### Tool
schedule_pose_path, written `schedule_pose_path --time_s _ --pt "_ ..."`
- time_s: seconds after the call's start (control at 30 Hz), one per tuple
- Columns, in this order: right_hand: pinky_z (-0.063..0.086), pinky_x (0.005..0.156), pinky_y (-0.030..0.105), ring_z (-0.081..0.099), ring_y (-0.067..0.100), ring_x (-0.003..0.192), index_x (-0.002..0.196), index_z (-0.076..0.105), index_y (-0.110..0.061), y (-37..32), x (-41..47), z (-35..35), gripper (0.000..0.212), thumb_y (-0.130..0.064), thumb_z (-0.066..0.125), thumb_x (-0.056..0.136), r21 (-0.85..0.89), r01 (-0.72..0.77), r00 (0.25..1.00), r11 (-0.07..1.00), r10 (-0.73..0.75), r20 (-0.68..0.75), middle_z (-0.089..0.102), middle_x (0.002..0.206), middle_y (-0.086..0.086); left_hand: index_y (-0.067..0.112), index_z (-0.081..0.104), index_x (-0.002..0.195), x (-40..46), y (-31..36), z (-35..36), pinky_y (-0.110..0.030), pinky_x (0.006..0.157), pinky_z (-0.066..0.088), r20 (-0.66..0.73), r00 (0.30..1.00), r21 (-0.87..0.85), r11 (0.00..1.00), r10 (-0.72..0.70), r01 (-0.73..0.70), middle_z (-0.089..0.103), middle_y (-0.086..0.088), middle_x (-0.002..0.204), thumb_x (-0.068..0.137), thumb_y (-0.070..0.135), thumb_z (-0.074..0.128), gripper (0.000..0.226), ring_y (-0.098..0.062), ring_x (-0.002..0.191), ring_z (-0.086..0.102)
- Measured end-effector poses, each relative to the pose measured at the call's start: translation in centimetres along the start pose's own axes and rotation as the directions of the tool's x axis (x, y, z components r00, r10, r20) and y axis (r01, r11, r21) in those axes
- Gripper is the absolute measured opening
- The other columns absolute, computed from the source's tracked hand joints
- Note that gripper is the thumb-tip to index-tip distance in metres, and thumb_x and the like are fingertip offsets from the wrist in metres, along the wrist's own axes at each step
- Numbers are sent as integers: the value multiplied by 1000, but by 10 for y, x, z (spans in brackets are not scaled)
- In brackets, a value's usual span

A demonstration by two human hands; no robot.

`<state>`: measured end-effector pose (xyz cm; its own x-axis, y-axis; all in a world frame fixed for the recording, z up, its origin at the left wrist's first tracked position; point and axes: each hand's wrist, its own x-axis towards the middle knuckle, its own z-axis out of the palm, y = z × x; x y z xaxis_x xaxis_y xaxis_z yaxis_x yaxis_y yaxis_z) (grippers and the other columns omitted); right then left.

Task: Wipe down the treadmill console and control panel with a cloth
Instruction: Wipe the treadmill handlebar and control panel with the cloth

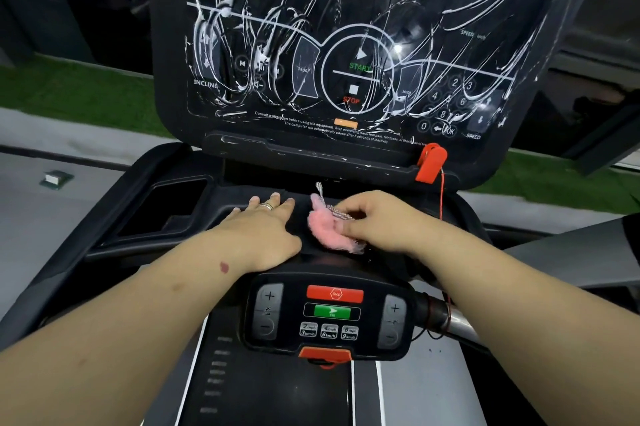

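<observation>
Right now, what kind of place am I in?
Probably a gym or home workout area: you stand on a treadmill, with its smeared console ahead, a speed control panel below, and a red safety key. Green turf lies beyond.

Fluffy pink cloth (330,230) on matt black plastic; glossy console screen (346,44) streaked with white smears.

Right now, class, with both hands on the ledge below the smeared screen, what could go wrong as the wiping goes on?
1. The right hand wiping with the pink cloth might snag the red safety clip and its cord.
2. The forearms pass just above the lower control panel, so a button could get pressed.
</observation>
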<state>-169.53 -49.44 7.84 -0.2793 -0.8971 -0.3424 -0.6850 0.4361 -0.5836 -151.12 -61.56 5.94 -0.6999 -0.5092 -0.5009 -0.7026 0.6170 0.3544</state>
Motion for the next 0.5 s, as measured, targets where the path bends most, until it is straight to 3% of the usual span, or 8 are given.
schedule_pose_path --time_s 0.07,0.13,0.2,0.23,0.3,0.37,0.5 --pt "49 80 18 62 -2 82 118 74 -30 -1 0 -3 35 -12 67 89 -57 30 999 998 -28 38 73 97 -15 36 6 163 -5 3 -4 -42 125 16 -81 995 11 998 56 -56 15 -5 171 97 38 51 80 -30 156 15" --pt "48 80 16 61 -7 79 120 74 -30 1 -5 -8 40 -6 68 87 -22 20 999 1000 -19 48 74 101 -14 41 17 162 -12 9 -7 -35 113 32 -188 972 -15 989 144 -150 37 -4 161 96 33 55 76 -26 147 35" --pt "47 79 9 62 -12 80 121 73 -24 7 -11 -14 44 4 65 87 108 -4 999 994 -1 43 75 106 -10 45 30 157 -14 19 -6 -27 107 35 -256 931 -70 956 259 -285 46 1 153 95 26 59 71 -19 141 42" --pt "47 80 9 65 -9 87 121 73 -21 12 -14 -16 48 10 60 86 133 -24 1000 991 21 18 75 108 -7 45 37 154 -12 24 -4 -25 111 34 -273 908 -74 935 316 -348 47 3 153 93 23 60 69 -16 141 41" --pt "52 88 16 69 4 101 114 76 -17 21 -17 -18 54 16 49 81 89 -72 993 993 80 -87 75 106 -2 43 49 148 -3 33 -2 -28 120 27 -253 883 -32 909 396 -417 40 6 159 93 22 63 61 -14 147 36" --pt "55 94 25 70 10 99 99 78 -19 28 -20 -17 54 16 43 77 55 -107 978 993 115 -172 76 97 -1 43 55 144 6 42 -1 -31 122 26 -185 882 53 901 433 -431 34 5 164 96 27 63 51 -14 149 33" --pt "56 93 32 71 8 88 78 70 -34 37 -24 -16 56 13 39 74 58 -115 955 992 126 -268 73 82 -10 37 68 132 24 55 2 -36 111 41 -49 888 159 882 456 -444 55 2 146 95 34 67 36 -18 135 50"
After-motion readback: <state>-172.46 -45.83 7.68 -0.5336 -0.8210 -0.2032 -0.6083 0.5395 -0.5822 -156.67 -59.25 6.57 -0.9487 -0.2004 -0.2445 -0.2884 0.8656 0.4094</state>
